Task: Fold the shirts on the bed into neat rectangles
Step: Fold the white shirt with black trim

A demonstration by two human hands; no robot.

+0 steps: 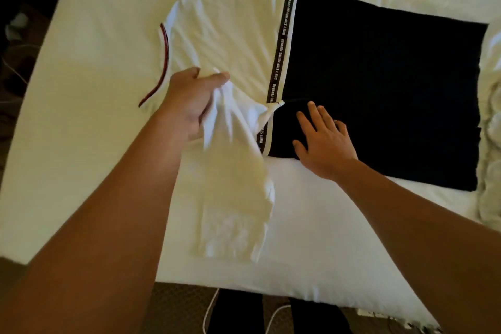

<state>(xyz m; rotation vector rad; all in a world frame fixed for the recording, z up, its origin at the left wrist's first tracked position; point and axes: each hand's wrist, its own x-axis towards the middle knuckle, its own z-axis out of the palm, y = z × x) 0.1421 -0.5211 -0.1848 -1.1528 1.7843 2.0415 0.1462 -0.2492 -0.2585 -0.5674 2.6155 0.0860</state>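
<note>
A black shirt (379,84) lies flat on the bed as a folded rectangle, with a printed black-and-white band (280,46) along its left edge. My right hand (322,141) rests flat on its near left corner, fingers spread. To the left lies a white shirt (222,35) with a red-trimmed edge (164,54), spread out and creased. My left hand (195,100) grips a bunch of the white shirt's fabric, and a long part of it hangs down toward the bed's near edge.
The bed (81,144) has a white sheet. Rumpled white bedding (490,144) lies along the right side. Beyond the bed's near edge the floor shows white cables (208,309) and dark legs. The dark floor left of the bed holds some clutter.
</note>
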